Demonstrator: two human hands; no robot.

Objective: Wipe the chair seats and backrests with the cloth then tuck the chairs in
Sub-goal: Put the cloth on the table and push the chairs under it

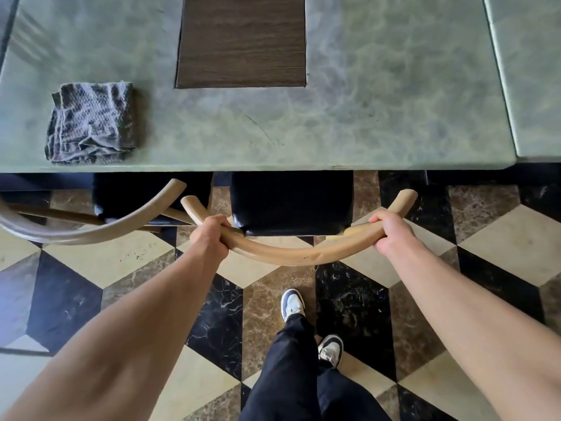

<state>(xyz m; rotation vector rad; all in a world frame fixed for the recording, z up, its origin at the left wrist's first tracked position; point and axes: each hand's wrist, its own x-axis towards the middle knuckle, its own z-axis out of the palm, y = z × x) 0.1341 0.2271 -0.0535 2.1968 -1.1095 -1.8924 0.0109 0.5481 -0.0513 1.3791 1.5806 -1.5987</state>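
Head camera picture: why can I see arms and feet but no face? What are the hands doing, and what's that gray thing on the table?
The camera sits on a person's head and looks down, so you see what that person sees: their own arms, legs and shoes, never their face. There is no machine here, only two bare hands.

The left hand and the right hand both grip the curved wooden backrest of a chair. Its black seat is partly under the green table. A second chair stands beside it on the left.

The gray thing is a folded cloth for wiping. It lies on the table near the edge, and nobody is holding it. A brown wooden panel is set into the tabletop.
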